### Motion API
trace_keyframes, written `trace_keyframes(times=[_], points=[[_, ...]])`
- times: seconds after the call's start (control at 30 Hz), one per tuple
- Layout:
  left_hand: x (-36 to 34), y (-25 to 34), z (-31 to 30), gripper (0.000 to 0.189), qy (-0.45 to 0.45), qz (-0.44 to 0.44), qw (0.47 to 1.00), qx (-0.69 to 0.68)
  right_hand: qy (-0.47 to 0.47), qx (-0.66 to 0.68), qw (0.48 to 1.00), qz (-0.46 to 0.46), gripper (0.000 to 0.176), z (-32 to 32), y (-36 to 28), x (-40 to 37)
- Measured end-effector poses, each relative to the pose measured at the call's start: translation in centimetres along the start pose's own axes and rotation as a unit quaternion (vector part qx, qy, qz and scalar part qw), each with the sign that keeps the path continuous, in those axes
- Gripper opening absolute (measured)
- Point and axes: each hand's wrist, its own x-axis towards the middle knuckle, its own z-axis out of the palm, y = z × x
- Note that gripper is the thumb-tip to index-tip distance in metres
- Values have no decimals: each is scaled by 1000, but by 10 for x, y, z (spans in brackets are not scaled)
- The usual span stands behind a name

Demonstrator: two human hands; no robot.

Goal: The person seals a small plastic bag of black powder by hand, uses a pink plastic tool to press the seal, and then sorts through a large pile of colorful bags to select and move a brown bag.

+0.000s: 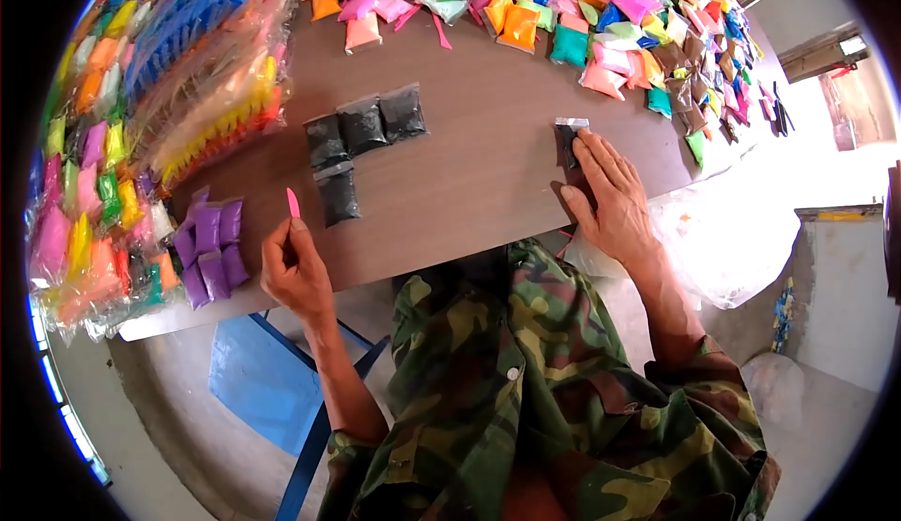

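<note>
Between the thumb and fingers of my left hand (296, 263) a small pink plastic tool (293, 203) points up. My right hand (610, 188) lies over a black packet (568, 144) near the table's front edge, its fingertips on the packet's right side and the thumb apart; the hand partly covers it. Four black packets lie together left of the middle: three in a row (362, 125) and one (338, 194) below the left end. A small pile of purple packets (212, 247) is left of my left hand.
Many packets of mixed colours (519, 25) spread along the table's (450, 183) far side and right end. Clear bags of coloured packets (192, 42) cover the left end. A translucent plastic bag (727, 239) hangs by the right front edge. A blue stool (263, 371) stands below.
</note>
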Motion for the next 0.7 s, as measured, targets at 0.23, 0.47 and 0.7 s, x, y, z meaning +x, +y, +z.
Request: trace_keyframes(times=[0.23, 0.47, 0.7], points=[[-3, -3, -1, 10, -10, -50, 999, 10, -2, 7, 1000, 17, 51, -5, -9, 6], [-4, -2, -1, 10, -9, -68, 998, 1, 11, 18, 1000, 19, 52, 2, -6, 10], [-3, 1, 1, 11, -8, -25, 999, 25, 0, 0, 1000, -2, 58, -6, -7, 9]])
